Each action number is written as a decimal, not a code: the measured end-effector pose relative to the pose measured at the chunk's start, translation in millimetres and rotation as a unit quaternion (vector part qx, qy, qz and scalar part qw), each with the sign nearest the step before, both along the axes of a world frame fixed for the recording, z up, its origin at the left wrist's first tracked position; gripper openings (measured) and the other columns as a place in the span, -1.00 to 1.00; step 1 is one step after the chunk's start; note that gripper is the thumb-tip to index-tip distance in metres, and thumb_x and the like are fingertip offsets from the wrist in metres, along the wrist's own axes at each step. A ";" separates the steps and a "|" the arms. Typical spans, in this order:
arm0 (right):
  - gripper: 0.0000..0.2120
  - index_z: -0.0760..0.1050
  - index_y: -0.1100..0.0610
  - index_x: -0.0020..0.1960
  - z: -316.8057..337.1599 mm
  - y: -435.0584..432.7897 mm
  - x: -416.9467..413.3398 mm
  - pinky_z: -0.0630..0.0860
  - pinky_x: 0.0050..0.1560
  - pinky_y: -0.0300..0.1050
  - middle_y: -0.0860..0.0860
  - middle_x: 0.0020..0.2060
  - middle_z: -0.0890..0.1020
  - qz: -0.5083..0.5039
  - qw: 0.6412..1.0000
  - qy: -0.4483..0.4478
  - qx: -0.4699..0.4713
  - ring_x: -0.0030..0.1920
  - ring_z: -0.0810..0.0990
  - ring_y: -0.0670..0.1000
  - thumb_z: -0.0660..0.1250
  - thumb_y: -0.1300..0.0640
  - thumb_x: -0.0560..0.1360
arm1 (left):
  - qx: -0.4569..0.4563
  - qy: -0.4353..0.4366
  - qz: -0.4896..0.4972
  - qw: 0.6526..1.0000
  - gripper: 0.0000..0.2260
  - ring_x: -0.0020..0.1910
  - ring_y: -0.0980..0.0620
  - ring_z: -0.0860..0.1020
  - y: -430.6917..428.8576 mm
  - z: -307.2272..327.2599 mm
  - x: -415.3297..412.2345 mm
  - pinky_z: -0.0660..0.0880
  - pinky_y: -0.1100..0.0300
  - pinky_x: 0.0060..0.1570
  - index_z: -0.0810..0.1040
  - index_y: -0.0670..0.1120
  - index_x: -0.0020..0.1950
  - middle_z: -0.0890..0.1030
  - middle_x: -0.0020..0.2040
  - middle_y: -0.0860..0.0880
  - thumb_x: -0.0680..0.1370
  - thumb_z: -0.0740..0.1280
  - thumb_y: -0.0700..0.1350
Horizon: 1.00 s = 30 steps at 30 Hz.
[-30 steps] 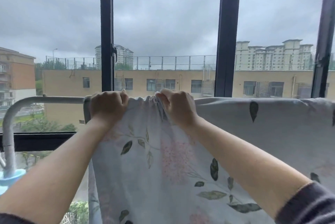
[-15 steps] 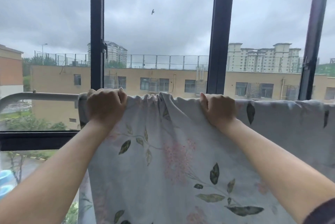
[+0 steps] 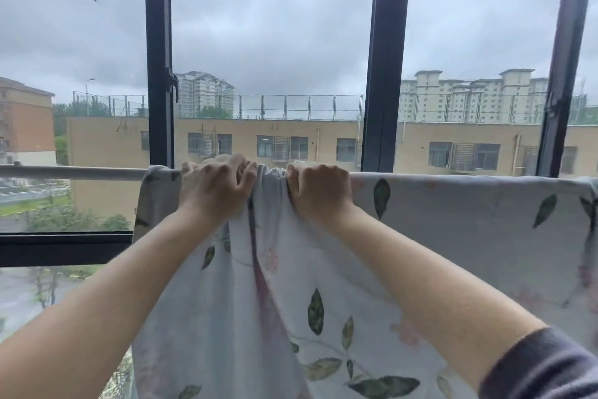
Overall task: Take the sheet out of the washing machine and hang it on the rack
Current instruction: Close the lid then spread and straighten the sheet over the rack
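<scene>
A pale grey sheet printed with green leaves and pink flowers hangs over the white rack bar in front of the window. Its left edge ends near the bar's bare stretch. My left hand grips the bunched top fold of the sheet on the bar. Close beside it, my right hand grips the same fold, and a narrow gathered pleat stands between the two hands. To the right the sheet lies smooth along the bar. The washing machine is out of view.
Dark window frames rise just behind the rack, with a dark sill at the lower left. Outside are yellow and brick buildings and grey sky.
My right hand has slid left along the bar toward my left hand, which shifted slightly right. The cloth between them has bunched into a tight pleat. The view has panned right.
</scene>
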State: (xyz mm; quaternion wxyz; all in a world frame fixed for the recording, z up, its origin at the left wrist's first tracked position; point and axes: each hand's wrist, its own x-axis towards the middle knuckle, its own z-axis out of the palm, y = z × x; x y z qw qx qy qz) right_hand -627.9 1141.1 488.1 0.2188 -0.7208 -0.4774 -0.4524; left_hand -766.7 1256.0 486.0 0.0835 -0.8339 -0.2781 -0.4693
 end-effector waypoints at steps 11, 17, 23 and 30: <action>-0.54 0.54 0.07 0.00 26.9 -149.7 118.3 0.47 0.00 -0.01 0.06 -0.12 0.61 -0.035 0.965 0.186 -0.180 -0.08 0.53 0.10 -0.03 -0.17 0.62 | 0.053 0.071 -0.156 0.984 -0.73 -0.07 -0.04 0.59 -73.4 12.9 59.9 0.41 0.13 -0.14 0.59 0.01 0.04 0.65 -0.01 0.02 0.57 0.21 0.13; -0.71 0.56 0.08 -0.14 24.1 -207.3 163.4 0.43 -0.07 -0.06 -0.02 -0.25 0.60 0.009 0.967 0.218 -0.133 -0.10 0.57 0.10 0.15 0.00 0.62 | 0.018 0.000 -0.175 0.984 -0.81 -0.28 -0.10 0.61 -75.1 14.2 77.9 0.54 0.06 -0.25 0.60 -0.12 -0.12 0.65 -0.26 -0.12 0.58 0.27 -0.07; -0.81 0.64 0.04 -0.14 19.6 -195.2 162.1 0.49 -0.08 -0.07 0.01 -0.16 0.69 -0.005 0.986 0.165 -0.008 -0.06 0.60 0.12 0.27 0.05 0.55 | -0.018 -0.081 -0.163 0.983 -0.77 -0.27 -0.19 0.57 -71.6 19.5 85.2 0.50 0.03 -0.25 0.51 -0.20 -0.19 0.60 -0.28 -0.22 0.60 0.23 -0.12; -0.78 0.64 0.02 -0.06 44.6 -170.9 143.2 0.38 -0.14 -0.15 0.00 -0.12 0.69 0.011 0.983 0.184 -0.005 -0.04 0.58 0.08 0.22 0.03 0.55 | -0.174 -0.195 -0.161 0.952 -0.71 0.02 -0.19 0.53 -70.9 40.0 81.8 0.32 0.15 -0.13 0.56 -0.31 0.04 0.61 0.02 -0.25 0.64 0.16 -0.12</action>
